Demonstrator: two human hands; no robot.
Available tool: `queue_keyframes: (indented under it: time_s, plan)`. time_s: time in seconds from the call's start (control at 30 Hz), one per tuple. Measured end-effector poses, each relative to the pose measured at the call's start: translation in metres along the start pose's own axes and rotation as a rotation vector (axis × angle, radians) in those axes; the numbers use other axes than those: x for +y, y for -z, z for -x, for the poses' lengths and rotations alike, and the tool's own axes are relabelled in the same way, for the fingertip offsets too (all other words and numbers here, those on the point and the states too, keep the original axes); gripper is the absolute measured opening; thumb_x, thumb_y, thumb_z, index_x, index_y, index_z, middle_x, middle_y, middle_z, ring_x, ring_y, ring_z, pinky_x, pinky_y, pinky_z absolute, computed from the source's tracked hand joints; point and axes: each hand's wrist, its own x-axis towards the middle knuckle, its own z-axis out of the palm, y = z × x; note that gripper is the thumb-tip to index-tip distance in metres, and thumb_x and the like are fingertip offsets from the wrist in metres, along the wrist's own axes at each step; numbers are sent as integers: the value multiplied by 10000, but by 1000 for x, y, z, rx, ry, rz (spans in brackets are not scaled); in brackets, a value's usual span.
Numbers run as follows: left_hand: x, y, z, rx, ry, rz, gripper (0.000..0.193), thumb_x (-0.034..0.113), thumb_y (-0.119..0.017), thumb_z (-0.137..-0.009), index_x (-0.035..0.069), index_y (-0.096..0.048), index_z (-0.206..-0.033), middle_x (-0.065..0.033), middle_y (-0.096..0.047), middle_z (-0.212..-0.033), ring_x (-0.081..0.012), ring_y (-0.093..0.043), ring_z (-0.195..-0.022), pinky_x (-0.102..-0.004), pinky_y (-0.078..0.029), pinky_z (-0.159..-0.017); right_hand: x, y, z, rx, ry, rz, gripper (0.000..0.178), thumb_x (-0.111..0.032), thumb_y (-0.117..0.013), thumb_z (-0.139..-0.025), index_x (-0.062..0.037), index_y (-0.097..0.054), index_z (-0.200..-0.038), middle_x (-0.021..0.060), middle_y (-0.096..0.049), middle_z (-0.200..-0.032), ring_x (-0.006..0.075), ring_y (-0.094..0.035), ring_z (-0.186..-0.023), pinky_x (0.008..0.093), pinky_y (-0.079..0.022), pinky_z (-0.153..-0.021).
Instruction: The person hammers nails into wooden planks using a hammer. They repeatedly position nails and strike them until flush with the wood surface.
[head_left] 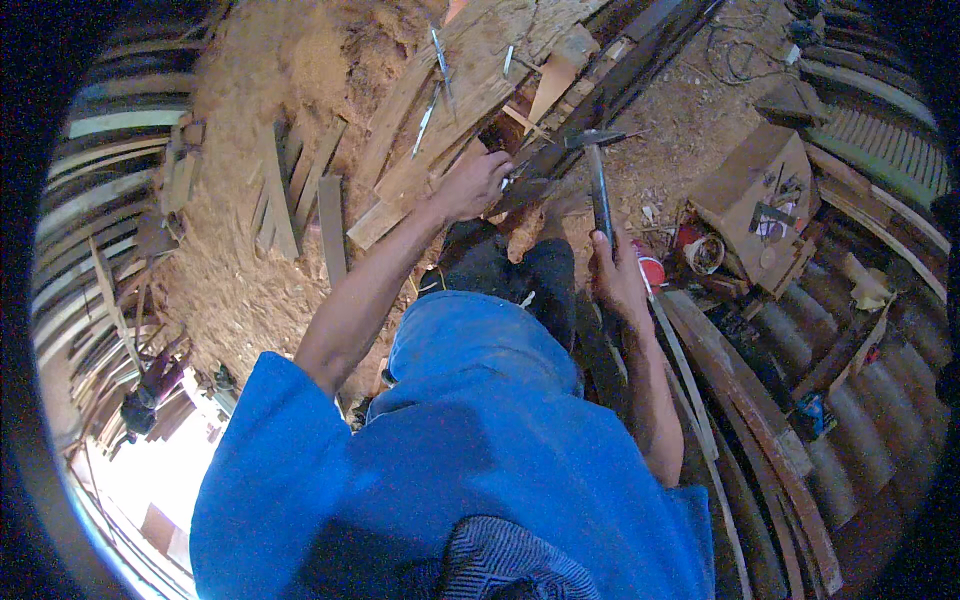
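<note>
My right hand (622, 278) grips the dark handle of a hammer (600, 190), raised to the right of the work with its metal head uppermost. My left hand (478, 186) is closed at the near end of some thick wooden boards (455, 130), its fingers curled beside a dark gap. What the left fingers hold is too small and shaded to make out. A thin metal tool (427, 120) lies on the boards beyond that hand. Farther right, a tapered tan piece (550, 95) rests across the wood, and a long dark beam (640, 75) runs alongside.
Loose wood offcuts (290, 190) lie on the sawdust-strewn floor at left. To the right stand a wooden box (740, 170) with small items, a red container (697, 250) and a red-and-white round object (652, 270). Long planks (740, 400) lie beside my right arm.
</note>
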Motion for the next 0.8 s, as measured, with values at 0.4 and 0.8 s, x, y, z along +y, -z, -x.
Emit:
queue_keyframes:
  time_s: [0.4, 0.8]
  plan:
    - [6, -29, 21, 309, 60, -212, 339, 195, -605, -859, 43, -590, -1162, -211, -628, -1019, -389, -604, -950, -466, -486, -841, 37, -30, 41, 67, -122, -175, 275, -341, -489, -997, -70, -536, -997, -26, -467, -678, 73, -435, -575, 248, -343, -510]
    - [-18, -31, 20, 143, -114, -569, 344, 145, -599, -815, 175, -622, -1157, -115, -591, -903, -327, -632, -807, -469, -522, -657, 47, -42, 63, 110, -209, -111, 320, -333, -477, -999, -24, -545, -1047, 23, -518, -782, 124, -487, -700, 291, -413, -644]
